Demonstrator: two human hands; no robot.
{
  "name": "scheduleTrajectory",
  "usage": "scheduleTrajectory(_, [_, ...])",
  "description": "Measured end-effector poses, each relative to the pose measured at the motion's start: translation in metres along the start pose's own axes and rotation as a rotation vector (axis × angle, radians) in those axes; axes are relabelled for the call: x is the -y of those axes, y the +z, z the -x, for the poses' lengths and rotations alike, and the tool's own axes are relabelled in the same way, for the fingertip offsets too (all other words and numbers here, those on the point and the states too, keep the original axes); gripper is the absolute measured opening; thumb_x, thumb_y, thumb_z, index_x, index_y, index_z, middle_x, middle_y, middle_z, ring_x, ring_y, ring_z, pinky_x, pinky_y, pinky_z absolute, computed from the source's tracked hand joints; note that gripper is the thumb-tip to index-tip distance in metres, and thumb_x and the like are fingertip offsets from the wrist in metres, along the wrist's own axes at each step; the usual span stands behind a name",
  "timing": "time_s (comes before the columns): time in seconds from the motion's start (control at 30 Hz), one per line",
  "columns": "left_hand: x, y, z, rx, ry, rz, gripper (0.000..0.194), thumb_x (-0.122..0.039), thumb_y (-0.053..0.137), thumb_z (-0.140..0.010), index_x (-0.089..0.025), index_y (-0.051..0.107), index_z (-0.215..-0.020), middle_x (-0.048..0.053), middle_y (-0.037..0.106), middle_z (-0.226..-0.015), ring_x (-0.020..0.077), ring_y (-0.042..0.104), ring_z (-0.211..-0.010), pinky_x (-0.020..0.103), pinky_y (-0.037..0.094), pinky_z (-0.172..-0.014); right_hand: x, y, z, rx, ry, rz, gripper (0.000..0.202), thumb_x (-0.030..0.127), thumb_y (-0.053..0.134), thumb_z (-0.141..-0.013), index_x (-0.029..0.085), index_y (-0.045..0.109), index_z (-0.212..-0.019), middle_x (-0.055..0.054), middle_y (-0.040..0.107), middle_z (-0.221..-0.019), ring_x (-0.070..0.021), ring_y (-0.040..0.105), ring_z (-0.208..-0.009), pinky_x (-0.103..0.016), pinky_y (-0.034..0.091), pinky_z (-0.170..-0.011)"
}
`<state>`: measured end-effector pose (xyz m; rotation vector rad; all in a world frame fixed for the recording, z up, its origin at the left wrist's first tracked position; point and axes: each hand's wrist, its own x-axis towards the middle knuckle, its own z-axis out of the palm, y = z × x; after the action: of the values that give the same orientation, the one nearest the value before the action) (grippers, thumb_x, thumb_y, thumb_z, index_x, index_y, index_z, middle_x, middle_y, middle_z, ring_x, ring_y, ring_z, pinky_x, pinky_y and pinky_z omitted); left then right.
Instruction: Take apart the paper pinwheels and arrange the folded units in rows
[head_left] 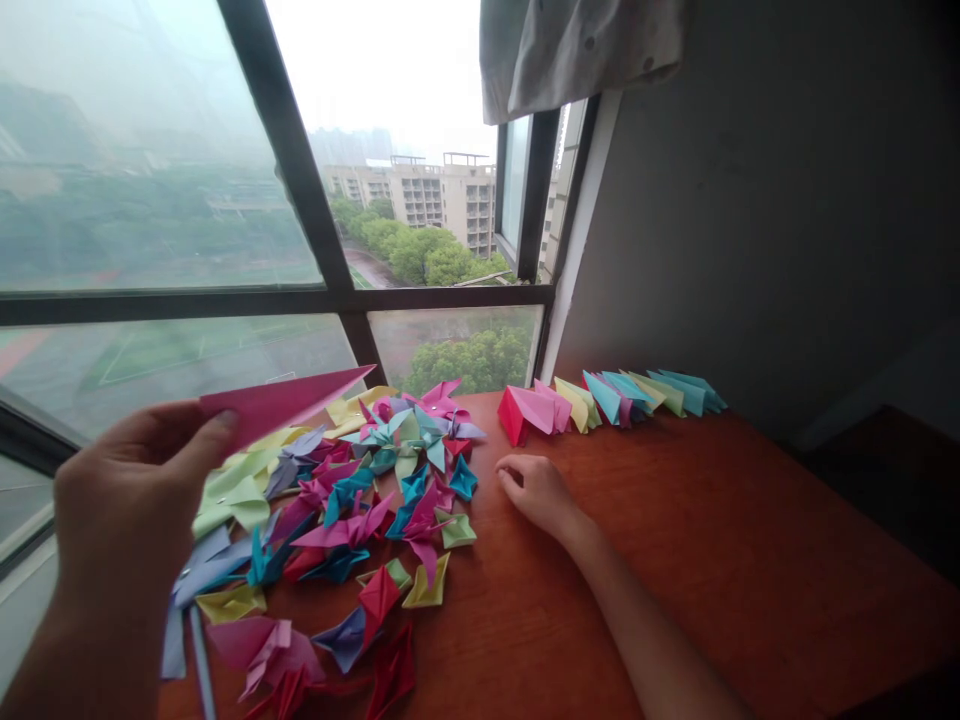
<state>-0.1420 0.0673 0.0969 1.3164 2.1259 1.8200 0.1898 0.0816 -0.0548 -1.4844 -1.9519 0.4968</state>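
We hold one dark pink folded paper up in our left hand, pinched between the thumb and the fingers. It is long and thin, and its long way runs from left to right — the sharp tip points right, tilted a little up, over the back of the heap of folded papers. The left hand is the near one to it. Our right hand is well apart from it, low by the tabletop. Its fingers are curled in loosely, and we see nothing in them.

The heap lies between our two hands. The row of paper planes is past the right hand, back and to its right, near the wall. So the right hand is nearer to the row, and the pink paper is on the far side of the heap from it.

Now we count. There are two hands and one held paper. In the row we get about ten planes — they overlap, so we can't be sure. At the near side of the heap we find two small yellow boats, a left one and a right one, and one purple boat. The rest of the heap is too mixed up for us to count.
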Motion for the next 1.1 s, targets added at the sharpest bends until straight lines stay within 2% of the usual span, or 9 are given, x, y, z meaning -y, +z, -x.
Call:
scheduleTrajectory(0.1, [-0.012, 0.012, 0.043, -0.090, -0.058, 0.315, 0.029, -0.024, 0.081, -0.061, -0.016, 0.074, -0.088, -0.004, 0.066, -0.065, 0.0083, 0.056, -0.053, 0.017, 0.043, -0.049, 0.007, -0.004, 0.000, 0.009, -0.035, -0.181, 0.019, 0.021, 0.056, -0.085, 0.021, 0.075, -0.089, -0.003, 0.076, -0.086, -0.0172, 0.067, -0.074, -0.026, 0.048, -0.067])
scheduleTrajectory(0.13, [-0.016, 0.016, 0.058, -0.067, -0.070, 0.419, 0.024, -0.022, 0.080, -0.062, -0.016, 0.072, -0.085, -0.005, 0.065, -0.066, 0.0083, 0.056, -0.055, 0.017, 0.045, -0.052, 0.010, -0.005, 0.000, 0.023, -0.045, -0.259, 0.018, 0.023, 0.057, -0.085, 0.021, 0.075, -0.089, -0.003, 0.075, -0.083, -0.0162, 0.066, -0.070, -0.025, 0.048, -0.065])
scheduleTrajectory(0.27, [-0.032, 0.029, 0.111, 0.214, -0.221, 0.548, 0.020, -0.030, 0.078, -0.072, -0.021, 0.069, -0.086, -0.004, 0.070, -0.073, 0.0113, 0.063, -0.063, 0.018, 0.051, -0.058, 0.020, -0.009, 0.004, 0.116, -0.033, -0.505, 0.019, 0.030, 0.059, -0.087, 0.018, 0.074, -0.091, -0.002, 0.073, -0.079, -0.0141, 0.065, -0.068, -0.023, 0.048, -0.062])
scheduleTrajectory(0.4, [-0.038, 0.039, 0.140, 0.405, -0.310, 0.547, 0.022, -0.036, 0.077, -0.073, -0.023, 0.067, -0.087, -0.002, 0.071, -0.075, 0.0170, 0.068, -0.068, 0.023, 0.054, -0.059, 0.025, -0.011, 0.007, 0.194, 0.020, -0.699, 0.023, 0.036, 0.061, -0.087, 0.017, 0.073, -0.093, -0.003, 0.071, -0.080, -0.0139, 0.064, -0.068, -0.024, 0.048, -0.062])
scheduleTrajectory(0.67, [-0.028, 0.049, 0.154, 0.560, -0.327, 0.510, 0.028, -0.040, 0.079, -0.070, -0.021, 0.065, -0.085, 0.001, 0.071, -0.074, 0.0183, 0.067, -0.060, 0.023, 0.048, -0.047, 0.025, -0.011, 0.007, 0.240, 0.046, -0.894, 0.032, 0.048, 0.066, -0.084, 0.017, 0.071, -0.085, -0.002, 0.067, -0.073, -0.0119, 0.058, -0.063, -0.023, 0.046, -0.059])
scheduleTrajectory(0.77, [-0.024, 0.050, 0.156, 0.578, -0.349, 0.517, 0.025, -0.038, 0.077, -0.071, -0.021, 0.064, -0.084, -0.001, 0.069, -0.068, 0.0157, 0.064, -0.054, 0.022, 0.048, -0.048, 0.027, -0.010, 0.009, 0.235, 0.081, -0.908, 0.033, 0.049, 0.067, -0.084, 0.017, 0.071, -0.091, -0.001, 0.068, -0.074, -0.0117, 0.058, -0.063, -0.023, 0.046, -0.058])
scheduleTrajectory(0.87, [-0.020, 0.051, 0.158, 0.623, -0.356, 0.536, 0.021, -0.036, 0.075, -0.074, -0.021, 0.063, -0.081, -0.002, 0.067, -0.065, 0.0150, 0.063, -0.056, 0.022, 0.049, -0.053, 0.030, -0.010, 0.010, 0.229, 0.081, -0.927, 0.035, 0.052, 0.066, -0.084, 0.017, 0.070, -0.088, -0.001, 0.066, -0.071, -0.0115, 0.056, -0.061, -0.023, 0.045, -0.057])
scheduleTrajectory(1.0, [-0.012, 0.054, 0.162, 0.685, -0.294, 0.553, 0.017, -0.034, 0.073, -0.077, -0.020, 0.062, -0.079, -0.001, 0.067, -0.069, 0.0164, 0.065, -0.063, 0.022, 0.050, -0.056, 0.031, -0.011, 0.009, 0.224, 0.065, -0.976, 0.039, 0.056, 0.064, -0.084, 0.017, 0.067, -0.079, 0.000, 0.062, -0.066, -0.0113, 0.052, -0.058, -0.024, 0.043, -0.057])
scheduleTrajectory(1.1, [-0.006, 0.054, 0.163, 0.668, -0.218, 0.504, 0.015, -0.033, 0.071, -0.079, -0.021, 0.062, -0.080, 0.000, 0.068, -0.070, 0.0171, 0.065, -0.063, 0.023, 0.050, -0.057, 0.030, -0.012, 0.009, 0.195, 0.080, -0.983, 0.039, 0.056, 0.063, -0.085, 0.018, 0.065, -0.075, 0.000, 0.060, -0.065, -0.0117, 0.051, -0.058, -0.024, 0.042, -0.057])
